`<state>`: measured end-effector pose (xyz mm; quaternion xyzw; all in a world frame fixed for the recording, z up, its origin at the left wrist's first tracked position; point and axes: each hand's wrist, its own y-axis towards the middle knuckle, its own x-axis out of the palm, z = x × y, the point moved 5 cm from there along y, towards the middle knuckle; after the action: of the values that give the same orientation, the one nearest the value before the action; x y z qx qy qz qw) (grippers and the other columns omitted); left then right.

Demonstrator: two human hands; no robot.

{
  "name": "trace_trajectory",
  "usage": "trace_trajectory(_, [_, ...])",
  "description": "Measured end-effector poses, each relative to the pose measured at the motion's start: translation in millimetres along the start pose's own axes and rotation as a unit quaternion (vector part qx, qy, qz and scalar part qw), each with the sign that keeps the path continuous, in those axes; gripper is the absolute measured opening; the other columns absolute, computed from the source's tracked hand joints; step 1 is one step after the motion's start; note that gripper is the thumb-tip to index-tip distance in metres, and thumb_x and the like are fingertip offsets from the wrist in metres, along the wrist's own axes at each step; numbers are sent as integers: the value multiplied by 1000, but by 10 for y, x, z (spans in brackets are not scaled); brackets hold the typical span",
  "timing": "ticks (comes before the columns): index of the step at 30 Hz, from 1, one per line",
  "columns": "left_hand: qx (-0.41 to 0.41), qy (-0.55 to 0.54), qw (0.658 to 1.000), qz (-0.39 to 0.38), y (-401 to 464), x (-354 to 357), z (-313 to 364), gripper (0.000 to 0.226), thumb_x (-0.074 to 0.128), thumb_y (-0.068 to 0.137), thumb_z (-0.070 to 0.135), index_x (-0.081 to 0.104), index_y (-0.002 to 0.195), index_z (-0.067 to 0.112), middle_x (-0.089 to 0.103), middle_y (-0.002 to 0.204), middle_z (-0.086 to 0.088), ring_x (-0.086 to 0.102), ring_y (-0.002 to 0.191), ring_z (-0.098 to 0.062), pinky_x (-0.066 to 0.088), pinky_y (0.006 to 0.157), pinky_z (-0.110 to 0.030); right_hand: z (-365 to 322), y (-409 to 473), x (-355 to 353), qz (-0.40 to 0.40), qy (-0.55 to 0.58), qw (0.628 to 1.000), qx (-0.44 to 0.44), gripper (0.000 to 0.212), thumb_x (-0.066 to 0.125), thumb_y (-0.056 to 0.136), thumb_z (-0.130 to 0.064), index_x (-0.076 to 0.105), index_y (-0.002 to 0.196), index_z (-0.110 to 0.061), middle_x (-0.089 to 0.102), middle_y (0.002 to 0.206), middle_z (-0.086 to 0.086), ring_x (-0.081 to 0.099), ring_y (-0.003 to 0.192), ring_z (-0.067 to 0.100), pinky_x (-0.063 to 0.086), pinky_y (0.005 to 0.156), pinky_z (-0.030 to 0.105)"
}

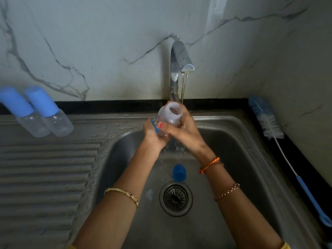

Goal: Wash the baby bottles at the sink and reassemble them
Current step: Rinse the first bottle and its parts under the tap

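An uncapped clear baby bottle (169,113) is held over the sink basin (233,159), its open mouth tilted up close beside a thin stream of water from the tap (177,56). My left hand (152,133) grips its lower part from the left. My right hand (181,128) wraps round it from the right, thumb across the front. A blue cap (178,172) lies on the basin floor just above the drain (176,197). Two capped clear bottles with blue caps (23,112) (50,110) stand on the drainboard at the far left.
A blue-handled bottle brush (274,130) with white and blue bristles lies along the black counter edge at the right. The ribbed steel drainboard (45,168) spreads to the left of the basin. A marble-patterned wall stands behind the tap.
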<state>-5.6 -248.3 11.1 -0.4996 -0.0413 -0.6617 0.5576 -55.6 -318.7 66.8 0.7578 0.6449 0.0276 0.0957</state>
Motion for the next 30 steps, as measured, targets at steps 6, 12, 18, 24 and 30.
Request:
trace_trajectory(6, [-10,149,988,25,-69,52,-2,45,40,94,49,53,108,8,62,96,-17,63,81,-28,57,56,-34,-113,-42,-238,196,-95,976,13,49,69,81,-26,48,122,-11,58,109,0,58,102,19,54,82,31])
trace_trajectory(12, [48,219,968,109,-112,-208,-35,37,37,98,38,59,100,8,60,106,-8,54,84,-19,44,81,-29,-248,-47,-296,237,-279,928,-75,53,66,80,-47,51,118,-12,61,111,9,61,97,24,52,81,38])
trace_trajectory(18, [5,202,974,104,-168,-359,-200,45,35,99,36,52,124,3,54,128,-13,53,95,-23,39,94,-30,-108,-125,-251,206,-294,930,-72,51,67,81,-41,49,119,-11,58,113,7,58,100,19,51,81,31])
trace_trajectory(24, [-27,142,986,79,-207,-374,-333,49,35,99,38,53,118,-3,56,111,-17,54,106,-29,42,87,-31,-130,-75,-164,186,-293,935,-72,50,68,81,-38,49,119,-11,57,115,9,58,102,23,52,82,37])
trace_trajectory(30, [63,103,992,-25,-232,-123,-248,41,43,93,45,54,117,14,62,104,-14,60,92,-26,50,82,-38,138,-142,-247,180,-63,978,87,46,62,86,-32,44,125,-13,56,110,7,60,97,20,55,82,34])
